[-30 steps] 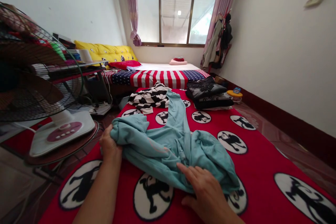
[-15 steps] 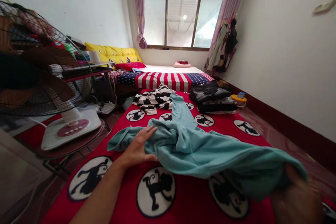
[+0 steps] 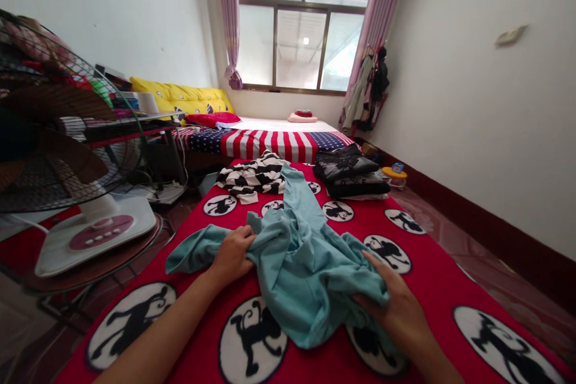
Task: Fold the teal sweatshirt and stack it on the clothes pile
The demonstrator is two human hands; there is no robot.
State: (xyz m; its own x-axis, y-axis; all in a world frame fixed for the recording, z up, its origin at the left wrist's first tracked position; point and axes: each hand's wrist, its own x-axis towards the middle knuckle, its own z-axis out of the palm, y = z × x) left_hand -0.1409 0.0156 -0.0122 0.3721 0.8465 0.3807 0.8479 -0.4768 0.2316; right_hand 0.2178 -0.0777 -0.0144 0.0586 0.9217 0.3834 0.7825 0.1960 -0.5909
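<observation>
A teal garment lies bunched on the red bedspread. One narrow length of it runs away from me and another points left; the crumpled folds hide its exact kind. My left hand is closed on the folds at the left. On the right side, my right hand grips the cloth, thumb on top and fingers tucked under and partly hidden. Just past the garment's far end rests a crumpled black-and-white checked garment.
Dark folded clothes are stacked at the far right of the red bedspread, which bears monkey prints. A floor fan stands close on the left. Beyond are another bed and a window; a yellow stool is at the right.
My right hand has come inward from the far right, bringing the stretched-out part of the teal garment into a bunch. My left hand has closed on the cloth. The view has tilted up slightly.
</observation>
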